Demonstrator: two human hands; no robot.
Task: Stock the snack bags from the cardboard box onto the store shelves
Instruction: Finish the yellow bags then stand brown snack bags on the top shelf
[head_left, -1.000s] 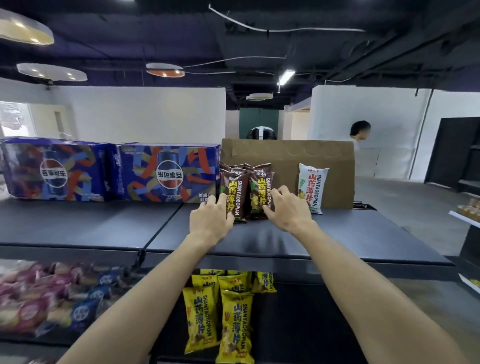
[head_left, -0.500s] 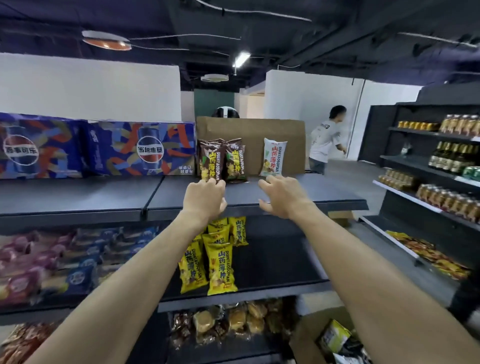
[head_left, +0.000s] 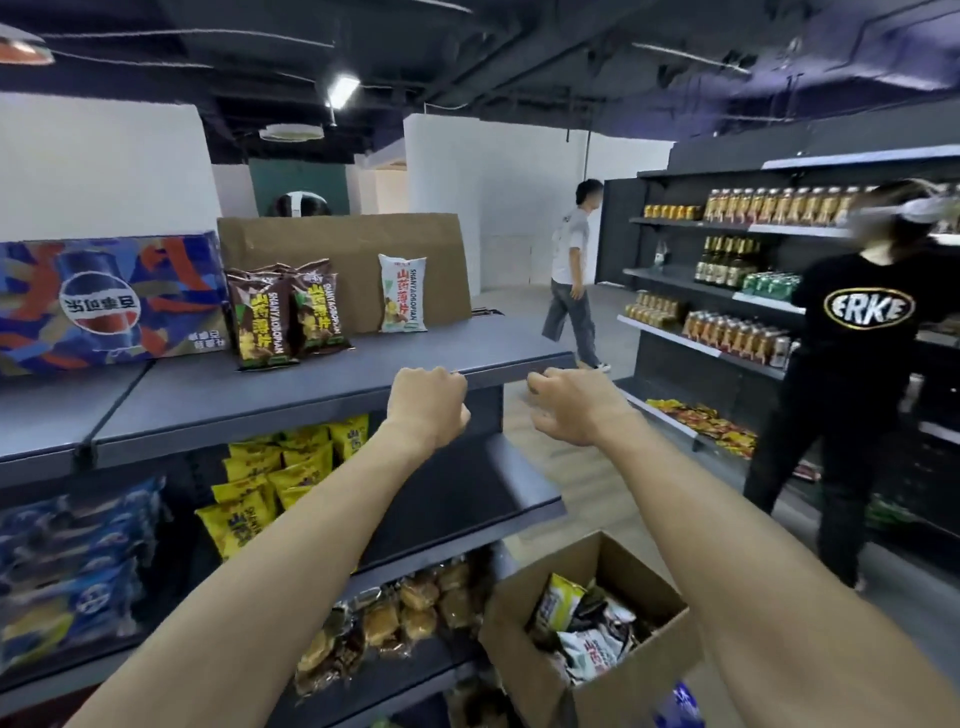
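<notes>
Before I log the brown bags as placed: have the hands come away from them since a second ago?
Yes. Both the left hand and right hand have drawn back from the brown bags to the top shelf's front edge, holding nothing.

Brown snack bags (head_left: 283, 312) with yellow lettering stand centre-left beside a white bag (head_left: 402, 293) with red characters. At left, a blue case (head_left: 109, 301) bears red and orange swirls. Yellow bags (head_left: 270, 483) sit below; the tan cardboard box (head_left: 524, 670) sits lower right.
</notes>
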